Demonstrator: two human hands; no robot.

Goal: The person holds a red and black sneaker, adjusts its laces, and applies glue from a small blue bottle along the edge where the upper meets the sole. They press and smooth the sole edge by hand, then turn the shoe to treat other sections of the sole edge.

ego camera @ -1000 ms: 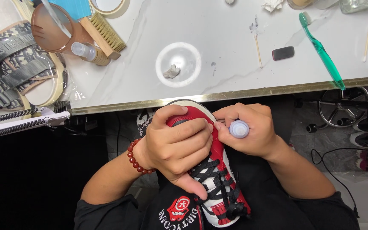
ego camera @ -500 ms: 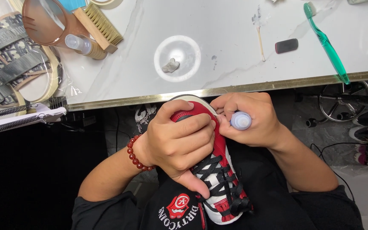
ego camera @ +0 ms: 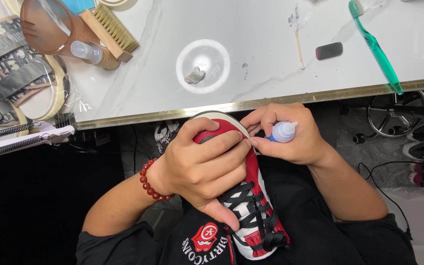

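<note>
A red, white and black sneaker (ego camera: 253,196) with black laces rests in my lap, toe toward the table. My left hand (ego camera: 202,167), with a red bead bracelet on its wrist, wraps over the sneaker's toe and front. My right hand (ego camera: 290,135) grips a small pale-capped bottle (ego camera: 284,131) with its tip against the right edge of the toe, fingertips touching my left hand's fingers.
The white marble table (ego camera: 251,78) with a gold edge holds a round white dish (ego camera: 203,59), a wooden brush (ego camera: 110,30), a small clear bottle (ego camera: 88,52), a green toothbrush (ego camera: 376,46), cotton swabs and a dark eraser (ego camera: 329,50). A patterned sandal (ego camera: 11,73) lies at the left.
Both hands and the sneaker have kept their hold. The right hand has tilted the bottle a little, keeping its tip at the toe edge. The view has shifted slightly.
</note>
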